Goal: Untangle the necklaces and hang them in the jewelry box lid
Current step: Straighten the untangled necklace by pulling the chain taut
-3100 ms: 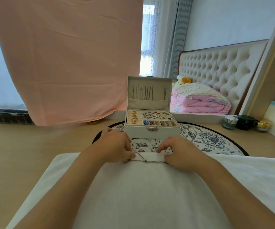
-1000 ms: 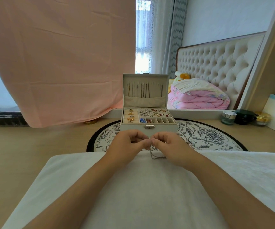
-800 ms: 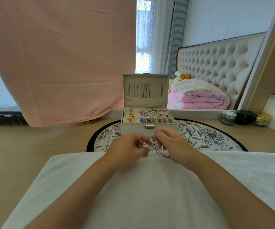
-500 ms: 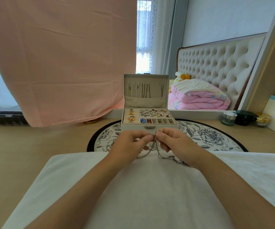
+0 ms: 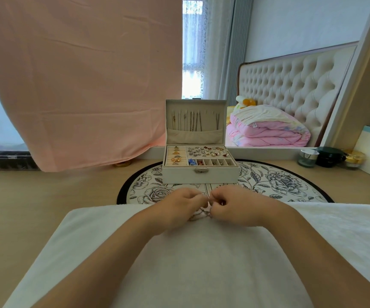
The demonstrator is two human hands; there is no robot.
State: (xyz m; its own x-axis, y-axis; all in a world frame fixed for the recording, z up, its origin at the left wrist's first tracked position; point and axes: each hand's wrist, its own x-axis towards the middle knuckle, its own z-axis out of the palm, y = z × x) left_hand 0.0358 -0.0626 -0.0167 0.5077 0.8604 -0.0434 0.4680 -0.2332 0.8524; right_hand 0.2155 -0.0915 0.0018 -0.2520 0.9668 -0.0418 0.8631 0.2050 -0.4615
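White towel (image 5: 202, 263) overlaps floral mat (image 5: 279, 182); pink cloth (image 5: 79, 85) behind

Thin silvery necklaces (image 5: 204, 213) are lying tangled on the white towel (image 5: 202, 263), pinched between the left hand (image 5: 179, 207) and right hand (image 5: 235, 207). Beyond them, the cream jewelry box (image 5: 199, 175) is sitting open, its lid (image 5: 196, 135) standing upright with chains hanging inside.

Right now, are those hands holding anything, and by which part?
The left hand and right hand each pinch a thin necklace chain at their fingertips; which stretch of it cannot be told.
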